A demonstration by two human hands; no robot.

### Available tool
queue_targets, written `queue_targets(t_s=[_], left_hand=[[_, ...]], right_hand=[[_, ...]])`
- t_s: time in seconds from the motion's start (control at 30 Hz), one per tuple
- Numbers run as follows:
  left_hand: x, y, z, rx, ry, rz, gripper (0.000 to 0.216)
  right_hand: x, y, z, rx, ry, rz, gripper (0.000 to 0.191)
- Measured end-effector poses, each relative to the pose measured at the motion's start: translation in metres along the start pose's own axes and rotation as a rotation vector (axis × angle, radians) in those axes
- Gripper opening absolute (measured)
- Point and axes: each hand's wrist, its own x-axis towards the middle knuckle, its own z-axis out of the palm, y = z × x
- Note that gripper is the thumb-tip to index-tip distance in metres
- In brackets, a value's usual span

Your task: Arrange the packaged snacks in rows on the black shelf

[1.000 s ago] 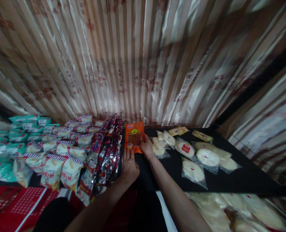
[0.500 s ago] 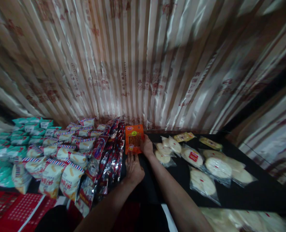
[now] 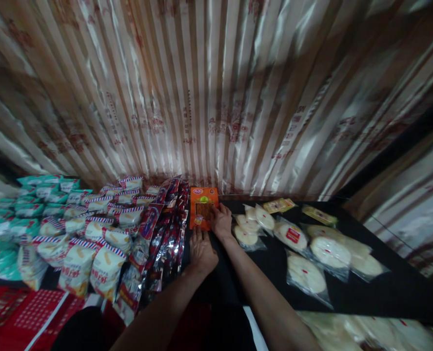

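An orange snack packet with a see-through window lies on the black shelf, its far edge close to the foil curtain. My left hand rests flat below it, fingers stretched out and their tips at the packet's near edge. Across the packet's right side reaches my right hand, its fingers extended over the front and touching it. Just left of the packet stand dark red foil snack packs in tight rows.
White snack bags and teal bags fill the left side. On the right lie clear-wrapped round white flatbreads and yellow packets. A red basket sits at the lower left. Behind everything hangs a striped foil curtain.
My right hand has shifted from the packet's right edge onto its front, fingers now laid over it. My left hand stays nearly in place at the near edge.
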Motion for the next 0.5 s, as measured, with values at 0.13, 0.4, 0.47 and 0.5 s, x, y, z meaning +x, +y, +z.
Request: queue_targets(t_s=[0.13, 0.4, 0.47, 0.5], left_hand=[[-0.01, 0.004, -0.004, -0.063, 0.062, 0.042, 0.067], [-0.107, -0.004, 0.012, -0.445, 0.15, 0.137, 0.052], [-0.137, -0.022, 0.018, -0.533, 0.108, 0.186, 0.047], [-0.151, -0.034, 0.021, -0.588, 0.081, 0.223, 0.044]], right_hand=[[-0.011, -0.009, -0.011, 0.132, 0.097, -0.03, 0.033], [-0.102, -0.038, -0.052, 0.628, 0.099, 0.084, 0.034], [-0.142, -0.05, -0.061, 0.717, 0.002, 0.127, 0.031], [-0.163, -0.056, -0.065, 0.737, -0.052, 0.124, 0.029]])
